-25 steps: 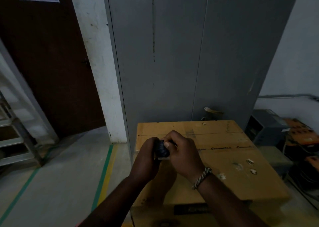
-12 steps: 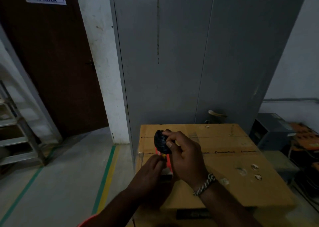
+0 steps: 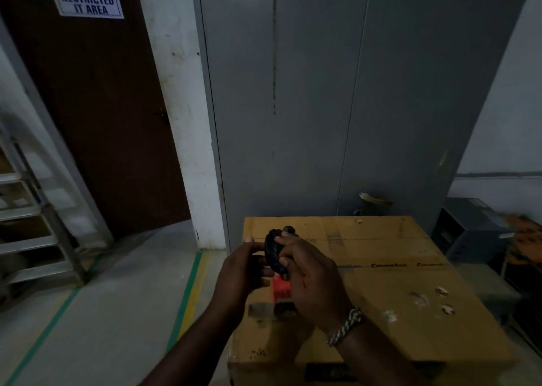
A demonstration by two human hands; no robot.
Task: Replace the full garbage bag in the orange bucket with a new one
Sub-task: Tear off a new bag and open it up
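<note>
Over the box (image 3: 381, 271), your right grip (image 3: 308, 274) wraps the roll (image 3: 273, 252); your left grip (image 3: 245, 268) touches it, hold unclear. Pinch the loose edge, peel slowly.

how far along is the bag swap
Nothing visibly done yet. In hand: the left hand and right hand hold a small black bag roll above the cardboard box, with no bag pulled free. Left: the whole swap; the orange bucket is out of view.
</note>
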